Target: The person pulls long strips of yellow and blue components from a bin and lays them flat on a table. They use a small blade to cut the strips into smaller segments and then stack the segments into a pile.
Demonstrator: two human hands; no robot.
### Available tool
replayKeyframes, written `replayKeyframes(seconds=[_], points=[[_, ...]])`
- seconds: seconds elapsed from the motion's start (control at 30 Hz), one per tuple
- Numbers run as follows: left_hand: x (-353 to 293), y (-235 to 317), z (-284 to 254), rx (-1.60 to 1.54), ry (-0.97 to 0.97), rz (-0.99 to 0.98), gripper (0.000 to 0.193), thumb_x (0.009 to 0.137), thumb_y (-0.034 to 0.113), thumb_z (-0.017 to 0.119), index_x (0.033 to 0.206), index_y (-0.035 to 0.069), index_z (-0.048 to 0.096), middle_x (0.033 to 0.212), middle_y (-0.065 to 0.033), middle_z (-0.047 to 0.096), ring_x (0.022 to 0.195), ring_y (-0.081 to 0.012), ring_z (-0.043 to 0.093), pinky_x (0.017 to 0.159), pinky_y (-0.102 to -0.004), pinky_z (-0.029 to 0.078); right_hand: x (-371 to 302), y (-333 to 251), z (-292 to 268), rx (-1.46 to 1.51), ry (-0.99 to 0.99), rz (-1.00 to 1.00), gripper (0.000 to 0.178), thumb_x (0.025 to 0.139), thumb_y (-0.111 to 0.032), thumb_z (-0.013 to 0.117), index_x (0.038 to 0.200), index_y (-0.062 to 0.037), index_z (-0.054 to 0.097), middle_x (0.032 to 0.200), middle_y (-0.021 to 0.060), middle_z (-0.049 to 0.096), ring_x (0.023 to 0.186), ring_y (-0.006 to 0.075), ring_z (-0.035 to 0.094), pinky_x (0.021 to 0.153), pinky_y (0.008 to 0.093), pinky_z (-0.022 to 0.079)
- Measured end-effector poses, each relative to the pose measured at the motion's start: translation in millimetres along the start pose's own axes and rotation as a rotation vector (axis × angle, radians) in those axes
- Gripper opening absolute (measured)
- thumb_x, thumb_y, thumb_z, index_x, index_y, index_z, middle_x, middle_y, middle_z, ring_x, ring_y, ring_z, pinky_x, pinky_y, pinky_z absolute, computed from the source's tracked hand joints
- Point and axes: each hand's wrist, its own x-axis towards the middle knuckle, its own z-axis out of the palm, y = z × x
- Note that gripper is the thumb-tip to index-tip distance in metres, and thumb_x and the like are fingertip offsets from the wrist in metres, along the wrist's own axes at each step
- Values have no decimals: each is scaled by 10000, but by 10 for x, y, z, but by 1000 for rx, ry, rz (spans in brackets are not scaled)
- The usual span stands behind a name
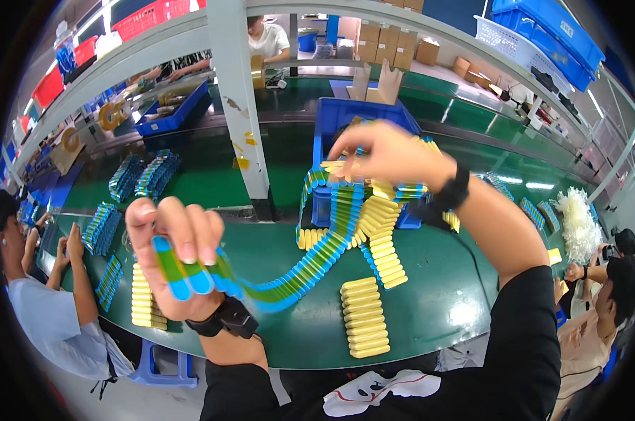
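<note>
My left hand (179, 252) is raised and grips one end of a long flexible strip (300, 270) of small blue, green and yellow pieces joined side by side. The strip sags across and rises to my right hand (387, 156), which pinches its other end over a blue crate (345, 119). More strips hang from that crate's front edge, yellow side out (377, 217). Below my hands, short yellow strips (363, 316) lie flat on the green table (444, 295). Both wrists wear black bands.
Further strips (101, 228) lie at the table's left and on the green conveyor behind (152, 175). A grey post (243, 105) stands at centre. People sit at left (47, 309) and right (598, 330). White loose material (577, 221) is piled at right.
</note>
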Motion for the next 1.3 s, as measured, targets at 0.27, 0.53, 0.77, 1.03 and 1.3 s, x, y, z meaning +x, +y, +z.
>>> replayKeyframes(seconds=[0.27,0.53,0.77,1.03,1.3], points=[[-174,-203,248,288,-234,-90,438,740,-85,684,1154,-19,557,889,-132,628,827,-238,665,768,-345,552,-635,-818,1134,-125,-76,-319,360,854,-377,709,1031,-66,672,793,182,678,734,418,667,652,489,540],[-169,-339,145,703,146,-117,352,912,14,592,1262,0,557,1123,-66,597,1043,-127,556,924,-281,452,-555,-1251,-88,18,618,-430,143,867,-84,632,982,-30,697,711,115,662,610,185,623,602,341,512],[-355,-912,735,1133,-338,-591,1259,668,377,935,1579,-2,153,1528,-261,304,1329,-361,475,1039,-423,504,-1674,-1754,-956,39,965,-1073,301,1020,-100,528,1284,42,561,1178,132,671,1020,224,676,876,337,553],[-520,-1937,821,927,-350,-320,502,838,279,755,1285,100,614,1241,-109,654,1222,-323,561,1208,-514,246,-2821,-1413,-1140,391,472,-922,434,1032,-156,547,1419,39,519,1332,178,645,1130,194,667,955,277,517],[-97,-2666,-136,1299,-82,-57,342,930,31,526,1255,-36,606,1087,-221,686,947,-327,663,938,-366,522,-3149,-991,-207,894,1030,-787,535,1100,-263,390,1582,-61,277,1223,127,646,1097,222,658,1054,404,496]])
